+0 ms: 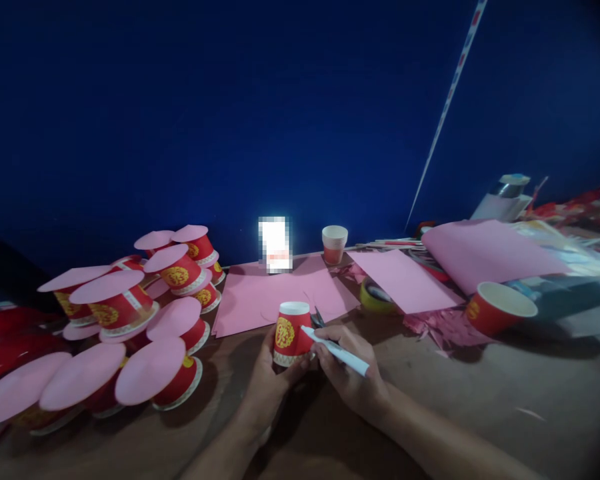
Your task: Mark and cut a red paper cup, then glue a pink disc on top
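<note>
My left hand is wrapped round a red paper cup with a gold emblem, standing upside down on the brown table. My right hand grips a white pen, its tip touching the cup's side. Just behind the cup lies a pink paper sheet, and dark scissors show between cup and sheet.
A pile of red cups with pink paper discs fills the left. More pink sheets lie at the right, with a cup on its side, an upright cup, a tape roll and pink scraps.
</note>
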`<state>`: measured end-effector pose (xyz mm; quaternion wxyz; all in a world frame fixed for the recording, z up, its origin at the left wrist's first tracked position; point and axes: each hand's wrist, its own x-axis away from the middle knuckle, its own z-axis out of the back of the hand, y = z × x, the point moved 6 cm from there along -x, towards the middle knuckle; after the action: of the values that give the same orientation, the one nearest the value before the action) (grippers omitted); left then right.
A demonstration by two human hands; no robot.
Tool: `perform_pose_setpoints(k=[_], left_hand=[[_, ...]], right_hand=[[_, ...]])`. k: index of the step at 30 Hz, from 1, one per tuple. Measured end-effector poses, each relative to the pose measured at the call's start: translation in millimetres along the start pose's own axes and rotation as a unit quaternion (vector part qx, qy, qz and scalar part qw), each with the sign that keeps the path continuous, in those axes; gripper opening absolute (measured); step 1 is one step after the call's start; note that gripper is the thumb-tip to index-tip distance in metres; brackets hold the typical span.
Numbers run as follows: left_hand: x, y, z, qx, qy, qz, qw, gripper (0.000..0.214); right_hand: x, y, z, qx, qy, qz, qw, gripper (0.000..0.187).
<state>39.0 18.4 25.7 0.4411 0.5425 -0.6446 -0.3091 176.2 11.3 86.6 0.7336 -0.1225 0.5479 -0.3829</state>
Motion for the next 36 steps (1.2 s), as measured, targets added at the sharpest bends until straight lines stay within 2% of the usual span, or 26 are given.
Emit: perform_pose_setpoints(k=[13,19,26,36], left_hand=[[-1,-2,5.9,-0.051,0.013,-0.013,0.999,0.085],[6,7,-1.6,-0.078,0.01,-0.01,0.997,0.082],[10,11,-4.5,-0.071,0.022,-0.002,0.997,0.086],[5,5,-1.3,-0.068,0.004,-0.008,0.998,0.084]], right_hand=[[1,2,1,-0.007,-0.005,-0.006,1.0,0.012],[0,0,2,0.001,0.006,-0.002,1.0,0.012],[0,3,1,0.001,0.003,-0.012,1.0,0.011],[-1,1,2,-0.008,0.004,-0.007,1.0,0.012]])
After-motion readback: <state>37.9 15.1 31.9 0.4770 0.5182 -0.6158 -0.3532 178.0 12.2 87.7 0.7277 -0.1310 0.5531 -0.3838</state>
